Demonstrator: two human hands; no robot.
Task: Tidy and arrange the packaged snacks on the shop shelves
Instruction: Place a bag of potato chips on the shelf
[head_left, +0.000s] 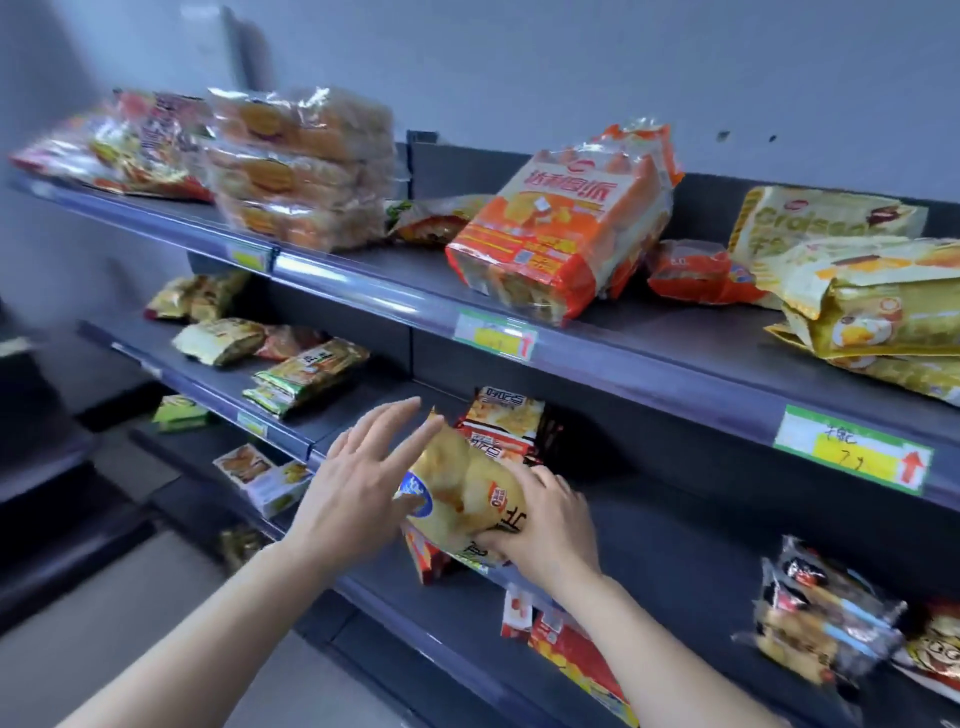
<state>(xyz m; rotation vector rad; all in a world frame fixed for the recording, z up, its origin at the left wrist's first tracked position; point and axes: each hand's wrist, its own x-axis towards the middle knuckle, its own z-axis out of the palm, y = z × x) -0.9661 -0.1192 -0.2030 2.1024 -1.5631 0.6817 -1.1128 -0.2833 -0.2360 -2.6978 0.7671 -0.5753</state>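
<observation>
On the middle shelf, the right hand has its fingers curled over the lower corner of a yellow crisp bag, with the thumb pinching from the front. The left hand is flat beside the bag's other end, fingers straight and spread, gripping nothing; whether its thumb touches the bag I cannot tell. The bag sits tilted at the shelf's front, resting on a red packet that pokes over the front lip. Red-and-white packets stand upright just behind it. The likely trouble is that a one-corner grip on a puffy, slick bag could let it swing or slide free, and any push rearward may topple the upright packets. Dragging the bag forward could nudge the red packet off the lip onto the shelf below. Squeezing hard would crush the crisps.
</observation>
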